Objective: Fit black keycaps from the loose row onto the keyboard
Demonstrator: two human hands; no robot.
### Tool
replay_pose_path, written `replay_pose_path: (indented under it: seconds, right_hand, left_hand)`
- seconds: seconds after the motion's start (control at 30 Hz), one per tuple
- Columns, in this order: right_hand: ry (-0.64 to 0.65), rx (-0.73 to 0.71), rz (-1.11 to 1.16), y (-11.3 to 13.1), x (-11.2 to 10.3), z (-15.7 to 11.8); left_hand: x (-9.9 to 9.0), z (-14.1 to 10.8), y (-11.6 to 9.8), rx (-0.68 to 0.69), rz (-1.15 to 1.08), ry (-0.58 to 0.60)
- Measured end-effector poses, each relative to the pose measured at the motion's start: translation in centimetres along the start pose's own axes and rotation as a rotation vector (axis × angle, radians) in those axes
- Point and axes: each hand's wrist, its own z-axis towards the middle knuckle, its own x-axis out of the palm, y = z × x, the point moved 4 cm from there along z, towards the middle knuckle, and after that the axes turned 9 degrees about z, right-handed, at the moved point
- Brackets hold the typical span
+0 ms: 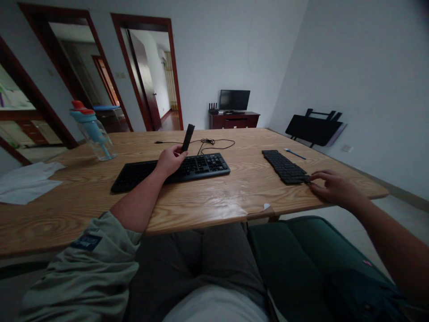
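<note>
My left hand [170,159] is closed around the lower end of a slim, flat black bar [188,137], which stands nearly upright. The wrist rests over a black computer keyboard [209,164] lying slightly aslant on the table, hiding part of its middle. To the right, black keycaps [284,167] lie side by side in staggered rows, forming a flat block. At the block's near right corner, my right hand [330,185] pinches a small black keycap [306,180] between thumb and forefinger. A small blue-handled brush [295,154] lies just beyond the block.
A black cable [208,141] is bundled behind the keyboard. At the left stand a clear bottle [100,138] with a red and blue lid and white tissues [31,179]. The wooden table's [208,205] front edge has a lifted film corner [266,206]. A green seat [301,250] is beside my legs.
</note>
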Motion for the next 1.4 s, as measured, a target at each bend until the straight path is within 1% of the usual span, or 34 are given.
replay_pose_path:
  seconds: [0.3,0.37,0.4,0.47,0.5,0.57,0.6,0.67,0.73,0.77,0.8,0.87,0.93,1.0,1.07,1.13,1.2,1.27,1.3,1.4]
  right_hand:
    - [-0.036,0.076,-0.033,0.5,-0.2,-0.2]
    - [-0.09,0.061,-0.034,1.7,-0.6,-0.2]
    - [-0.119,0.032,-0.021,2.8,-0.8,-0.1]
    - [-0.133,-0.061,0.054,6.0,-1.0,0.2]
    - [-0.101,-0.103,0.114,8.2,-0.8,0.4]
    - [0.001,-0.184,0.255,13.3,0.3,1.2]
    - [0.07,-0.227,0.334,16.1,1.2,1.7]
    - [0.228,-0.304,0.488,21.8,3.7,2.9]
    - [0.304,-0.38,0.672,26.9,6.4,4.6]
    - [0.328,-0.44,0.764,29.1,7.8,5.5]
    - [0.317,-0.501,0.843,30.9,8.9,6.4]
    - [0.296,-0.567,0.913,33.3,11.0,7.9]
    - [0.285,-0.584,0.964,34.2,12.2,9.0]
    - [0.268,-0.565,0.997,33.9,12.6,9.6]
    - [0.239,-0.527,0.965,32.8,12.4,9.9]
    - [0.187,-0.452,0.881,31.2,11.9,10.3]
    - [0.127,-0.356,0.802,29.4,11.4,10.9]
    - [0.096,-0.267,0.762,28.0,11.1,11.6]
    - [0.099,-0.238,0.749,27.5,11.2,11.8]
    - [0.128,-0.185,0.723,26.8,11.9,12.1]
  left_hand:
    - [0.2,-0.1,-0.4,0.014,-0.013,0.005]
    - [0.3,-0.2,-0.9,0.034,-0.032,0.008]
    - [0.3,-0.3,-1.2,0.051,-0.038,0.012]
    - [0.5,-0.7,-2.2,0.11,-0.043,0.028]
    - [0.5,-0.9,-2.9,0.149,-0.039,0.039]
    - [0.8,-1.4,-4.3,0.23,-0.02,0.065]
    - [0.9,-1.7,-5.0,0.266,-0.007,0.076]
    - [1.2,-2.2,-6.1,0.326,0.01,0.096]
    - [1.6,-2.7,-6.9,0.39,0.014,0.124]
    - [1.7,-2.8,-7.1,0.422,0.01,0.135]
    - [1.8,-2.9,-7.2,0.445,0.005,0.141]
    - [1.8,-2.9,-7.0,0.453,0.0,0.14]
    - [1.8,-2.7,-6.4,0.43,0.01,0.135]
    - [1.9,-2.6,-6.1,0.434,0.045,0.138]
    - [2.0,-2.7,-6.1,0.468,0.088,0.141]
    - [2.1,-2.8,-6.1,0.477,0.124,0.138]
    - [2.3,-2.8,-6.1,0.45,0.145,0.131]
    - [2.6,-2.6,-5.8,0.412,0.163,0.139]
    - [3.0,-2.5,-5.7,0.398,0.177,0.163]
    - [4.6,-2.1,-5.3,0.398,0.246,0.292]
